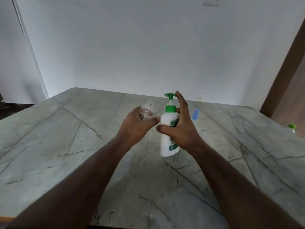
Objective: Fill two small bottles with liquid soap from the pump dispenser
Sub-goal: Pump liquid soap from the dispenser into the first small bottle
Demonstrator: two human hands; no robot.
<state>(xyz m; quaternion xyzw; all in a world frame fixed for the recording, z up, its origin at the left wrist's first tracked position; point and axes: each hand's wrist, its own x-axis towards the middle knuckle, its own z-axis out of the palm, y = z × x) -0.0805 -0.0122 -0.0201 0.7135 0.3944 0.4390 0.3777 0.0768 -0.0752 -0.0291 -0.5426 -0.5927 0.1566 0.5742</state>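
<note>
A white pump dispenser [167, 128] with a green collar and green pump head stands on the grey marble table [82, 146]. My right hand [181, 128] wraps around its body from the right, with the forefinger raised up beside the pump head. My left hand [137, 124] holds a small clear bottle [146, 109], open at the top and tilted, just left of the dispenser's nozzle. A second small bottle with a blue tint [195, 115] lies on the table behind my right hand.
A clear bottle with a green cap [292, 127] lies at the table's far right edge. A white wall rises right behind the table. A brown door frame [287, 63] stands at the right.
</note>
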